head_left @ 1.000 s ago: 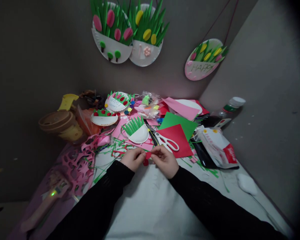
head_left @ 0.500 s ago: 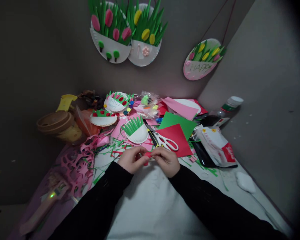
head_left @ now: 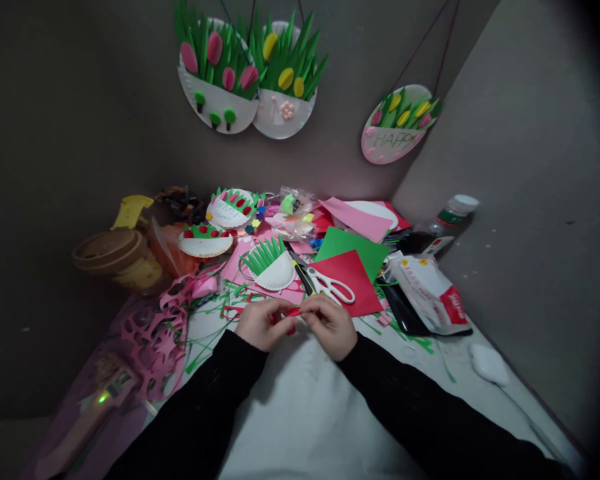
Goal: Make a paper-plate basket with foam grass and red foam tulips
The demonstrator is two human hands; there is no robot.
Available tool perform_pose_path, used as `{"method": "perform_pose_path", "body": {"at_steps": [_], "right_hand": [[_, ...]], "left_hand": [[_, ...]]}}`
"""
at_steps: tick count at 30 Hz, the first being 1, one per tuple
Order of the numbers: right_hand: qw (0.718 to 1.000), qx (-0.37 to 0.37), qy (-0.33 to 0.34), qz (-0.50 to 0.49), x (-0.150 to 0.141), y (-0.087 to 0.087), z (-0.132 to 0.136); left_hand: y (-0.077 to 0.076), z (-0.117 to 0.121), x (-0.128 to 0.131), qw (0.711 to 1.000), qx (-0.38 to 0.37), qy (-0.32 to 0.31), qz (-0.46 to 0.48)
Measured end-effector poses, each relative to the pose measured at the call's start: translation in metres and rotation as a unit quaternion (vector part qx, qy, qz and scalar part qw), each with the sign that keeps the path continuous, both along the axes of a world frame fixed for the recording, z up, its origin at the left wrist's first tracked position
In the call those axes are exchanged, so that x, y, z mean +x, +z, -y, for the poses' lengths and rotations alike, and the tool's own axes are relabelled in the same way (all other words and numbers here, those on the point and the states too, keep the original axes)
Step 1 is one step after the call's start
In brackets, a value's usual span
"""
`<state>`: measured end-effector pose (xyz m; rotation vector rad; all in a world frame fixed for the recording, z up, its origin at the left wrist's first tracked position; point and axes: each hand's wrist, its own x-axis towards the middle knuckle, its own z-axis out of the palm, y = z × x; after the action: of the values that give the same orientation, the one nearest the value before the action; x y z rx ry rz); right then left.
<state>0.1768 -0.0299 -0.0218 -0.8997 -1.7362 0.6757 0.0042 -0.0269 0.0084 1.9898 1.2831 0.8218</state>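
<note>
Between my two hands is a small red paper piece [head_left: 293, 312], mostly hidden by the fingers. My left hand [head_left: 264, 324] is closed on its left side, and my right hand [head_left: 331, 324] pinches its right end. Just beyond the hands lie white-handled scissors [head_left: 333, 288] and a yellow-and-black cutter [head_left: 306, 276]. A half paper plate with green paper grass [head_left: 276, 270] sits behind my left hand. To the right, a red paper sheet [head_left: 353, 283] partly covers a green paper sheet [head_left: 355, 248].
Pink cut-out scraps [head_left: 155, 333] and a glue gun [head_left: 87, 417] with a green light lie left. A terracotta pot [head_left: 110, 253] stands behind them. At right are a white-and-red packet [head_left: 433, 293], a bottle [head_left: 453, 213] and a white cable [head_left: 525, 413]. Decorated plates [head_left: 217, 100] hang on the wall.
The red paper piece has turned between my fingers, and less of it shows now. Both hands stay close together in nearly the same place. The whole view has shifted slightly.
</note>
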Motion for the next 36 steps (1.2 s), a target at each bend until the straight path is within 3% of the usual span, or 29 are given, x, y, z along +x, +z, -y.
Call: {"method": "perform_pose_path", "body": {"at_steps": [6,16,31,36], "right_hand": [[0.999,-0.021,-0.015,-0.046,-0.0021,-0.0041,0.0007],[0.997,-0.040,-0.048,-0.040,-0.0027,-0.0059,0.0031],[0.996,-0.042,-0.064,-0.034,-0.0049,-0.0025,0.0050],[0.994,-0.068,-0.067,-0.051,-0.0042,-0.0062,0.0037]], "left_hand": [[-0.0023,0.0003,0.0026,1.000,-0.006,0.013,0.028],[-0.0007,0.0023,0.0049,0.999,-0.043,0.006,0.025],[-0.0036,0.0024,0.0069,1.000,-0.007,0.006,0.021],[-0.0022,0.0025,0.0075,0.995,-0.053,0.026,0.077]]}}
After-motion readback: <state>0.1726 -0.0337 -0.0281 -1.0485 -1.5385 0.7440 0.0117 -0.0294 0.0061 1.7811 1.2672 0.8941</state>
